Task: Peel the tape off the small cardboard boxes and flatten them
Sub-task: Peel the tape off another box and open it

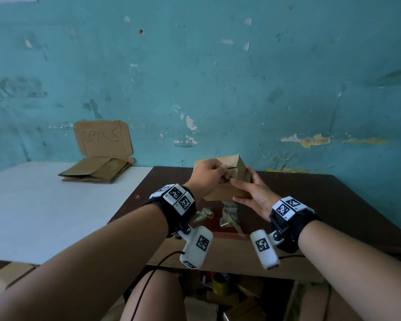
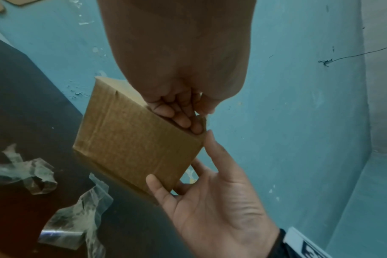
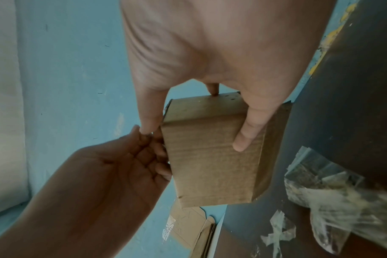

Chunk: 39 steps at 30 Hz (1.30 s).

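A small brown cardboard box (image 1: pixel 235 169) hangs tilted above the dark brown table (image 1: pixel 333 205), near the wall. My right hand (image 1: pixel 242 181) holds it from the right: the thumb (image 3: pixel 250 132) lies on the broad face (image 3: pixel 210 165), the index finger runs along the far edge, and other fingers are behind. My left hand (image 1: pixel 221 176) has its fingers (image 2: pixel 183 118) curled and pinching at the box's upper edge (image 2: pixel 144 111). Whether tape sits between those fingers I cannot tell.
Crumpled scraps of peeled clear tape (image 1: pixel 228 216) lie on the dark table under my hands. A stack of flattened cardboard (image 1: pixel 97 170) rests at the back of the white table (image 1: pixel 33 205), below a cardboard sign (image 1: pixel 102 137) leaning on the wall. A tape roll (image 1: pixel 220 283) lies beneath the table.
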Available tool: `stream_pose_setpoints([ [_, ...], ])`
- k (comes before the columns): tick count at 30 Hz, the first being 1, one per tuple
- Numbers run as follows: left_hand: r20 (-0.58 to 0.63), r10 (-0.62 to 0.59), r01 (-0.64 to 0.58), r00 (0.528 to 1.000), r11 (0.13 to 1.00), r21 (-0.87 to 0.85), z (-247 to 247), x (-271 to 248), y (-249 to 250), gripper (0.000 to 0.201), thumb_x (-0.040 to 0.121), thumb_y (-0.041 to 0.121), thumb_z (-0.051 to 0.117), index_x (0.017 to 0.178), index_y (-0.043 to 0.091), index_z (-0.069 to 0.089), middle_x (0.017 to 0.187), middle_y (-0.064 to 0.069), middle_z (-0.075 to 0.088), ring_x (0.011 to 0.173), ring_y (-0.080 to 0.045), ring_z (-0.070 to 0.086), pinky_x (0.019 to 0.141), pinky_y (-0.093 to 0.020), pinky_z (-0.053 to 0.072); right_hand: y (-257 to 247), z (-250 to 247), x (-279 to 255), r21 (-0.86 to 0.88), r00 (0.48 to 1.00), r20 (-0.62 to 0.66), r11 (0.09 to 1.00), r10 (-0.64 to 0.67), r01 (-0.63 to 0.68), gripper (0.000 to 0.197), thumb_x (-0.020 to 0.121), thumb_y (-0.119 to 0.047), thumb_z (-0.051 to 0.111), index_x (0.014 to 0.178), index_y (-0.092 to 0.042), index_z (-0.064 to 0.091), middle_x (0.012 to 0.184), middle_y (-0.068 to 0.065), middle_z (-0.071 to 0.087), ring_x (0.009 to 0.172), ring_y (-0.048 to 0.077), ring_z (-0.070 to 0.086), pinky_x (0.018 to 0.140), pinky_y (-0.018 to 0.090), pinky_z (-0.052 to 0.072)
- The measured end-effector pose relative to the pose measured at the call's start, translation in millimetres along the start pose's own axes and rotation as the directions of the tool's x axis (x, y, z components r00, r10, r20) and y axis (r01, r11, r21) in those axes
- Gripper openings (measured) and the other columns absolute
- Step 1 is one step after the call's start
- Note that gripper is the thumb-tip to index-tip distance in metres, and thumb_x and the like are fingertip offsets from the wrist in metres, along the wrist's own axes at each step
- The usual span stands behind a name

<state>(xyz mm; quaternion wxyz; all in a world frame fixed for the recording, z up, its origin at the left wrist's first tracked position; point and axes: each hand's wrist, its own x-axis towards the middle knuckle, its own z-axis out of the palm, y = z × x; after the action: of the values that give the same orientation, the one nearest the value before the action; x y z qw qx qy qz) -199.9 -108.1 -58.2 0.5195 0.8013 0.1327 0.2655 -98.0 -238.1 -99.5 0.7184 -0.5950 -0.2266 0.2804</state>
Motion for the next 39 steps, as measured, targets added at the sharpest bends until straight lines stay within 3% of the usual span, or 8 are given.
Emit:
stream_pose_setpoints([
  [8, 0.082, 0.003, 0.006, 0.997, 0.995, -0.100, -3, -8, 7, 0.033, 0.103, 0.000, 0.049, 0.072, 0.008, 0.055, 0.070, -0.005, 0.059, 0.061, -0.007, 0.054, 0.054, -0.006, 0.040, 2, -5, -1, 0.024, 1.000, 0.009, 1.000, -0.009, 0.009, 0.103, 0.064, -0.026, 0.086, 0.152, -0.030, 0.032, 0.142, 0.004, 0.052, 0.119, 0.025, 0.058, 0.100, 0.053, 0.052],
  [12, 0.085, -0.025, 0.036, 0.996, 0.991, -0.130, -4, -10, 5, 0.029, 0.103, 0.001, 0.049, 0.076, 0.005, 0.057, 0.072, -0.006, 0.061, 0.059, -0.003, 0.057, 0.054, -0.006, 0.041, 2, -8, -2, -0.115, 0.997, -0.010, 0.991, -0.075, 0.073, 0.119, 0.056, -0.044, 0.094, 0.155, -0.027, 0.030, 0.142, 0.004, 0.053, 0.116, 0.023, 0.063, 0.092, 0.046, 0.058],
  [19, 0.097, -0.072, 0.095, 0.993, 0.961, -0.261, 0, -10, 14, 0.036, 0.106, 0.008, 0.043, 0.073, 0.010, 0.056, 0.078, -0.010, 0.061, 0.068, -0.018, 0.051, 0.064, -0.027, 0.040, 1, -11, -5, -0.175, 0.984, -0.159, 0.983, -0.078, 0.050, 0.045, 0.099, -0.039, 0.055, 0.140, -0.021, 0.053, 0.136, 0.012, 0.058, 0.113, 0.028, 0.062, 0.081, 0.044, 0.062],
  [22, 0.128, -0.064, 0.099, 0.990, 0.950, -0.296, 0, -9, 28, 0.036, 0.105, 0.004, 0.040, 0.071, 0.009, 0.051, 0.076, -0.010, 0.058, 0.064, -0.017, 0.048, 0.058, -0.025, 0.039, 3, -15, -4, -0.021, 0.967, -0.252, 0.999, 0.034, -0.041, 0.043, 0.102, -0.039, 0.048, 0.138, -0.016, 0.052, 0.143, 0.015, 0.049, 0.121, 0.037, 0.055, 0.072, 0.043, 0.063],
  [27, 0.096, -0.052, 0.068, 0.994, 0.983, -0.169, -5, -6, 29, 0.029, 0.096, 0.003, 0.047, 0.068, 0.011, 0.050, 0.078, -0.011, 0.058, 0.066, -0.020, 0.050, 0.055, -0.024, 0.039, 1, -18, -9, 0.089, 0.977, -0.211, 0.996, 0.031, -0.012, 0.012, 0.101, -0.030, 0.049, 0.106, -0.025, 0.059, 0.134, 0.014, 0.053, 0.119, 0.033, 0.056, 0.087, 0.053, 0.059],
  [31, 0.108, -0.041, 0.060, 0.993, 0.982, -0.181, -4, -9, 27, 0.019, 0.086, 0.008, 0.053, 0.067, 0.011, 0.054, 0.078, -0.014, 0.051, 0.066, -0.018, 0.044, 0.059, -0.027, 0.034, 2, -18, -9, 0.101, 0.991, -0.137, 0.995, 0.011, 0.003, 0.025, 0.100, -0.031, 0.055, 0.124, -0.025, 0.055, 0.135, 0.010, 0.052, 0.121, 0.028, 0.054, 0.094, 0.054, 0.055],
  [36, 0.124, -0.007, 0.033, 0.992, 0.976, -0.214, -2, -9, 25, 0.011, 0.067, 0.014, 0.054, 0.067, 0.004, 0.058, 0.074, -0.015, 0.054, 0.068, -0.021, 0.046, 0.065, -0.030, 0.035, -3, -10, -6, -0.109, 0.994, -0.111, 0.994, -0.024, 0.012, 0.094, 0.072, -0.066, 0.070, 0.148, -0.026, 0.034, 0.139, 0.003, 0.051, 0.122, 0.024, 0.055, 0.097, 0.053, 0.054],
  [39, 0.153, -0.005, 0.043, 0.988, 0.968, -0.246, -2, -8, 24, 0.009, 0.066, 0.013, 0.054, 0.064, 0.006, 0.059, 0.064, -0.005, 0.056, 0.066, -0.018, 0.048, 0.069, -0.031, 0.037, -7, -12, -2, -0.136, 0.979, -0.205, 0.991, -0.023, -0.005, 0.082, 0.081, -0.064, 0.068, 0.145, -0.026, 0.034, 0.130, 0.004, 0.055, 0.112, 0.023, 0.060, 0.093, 0.052, 0.056],
])
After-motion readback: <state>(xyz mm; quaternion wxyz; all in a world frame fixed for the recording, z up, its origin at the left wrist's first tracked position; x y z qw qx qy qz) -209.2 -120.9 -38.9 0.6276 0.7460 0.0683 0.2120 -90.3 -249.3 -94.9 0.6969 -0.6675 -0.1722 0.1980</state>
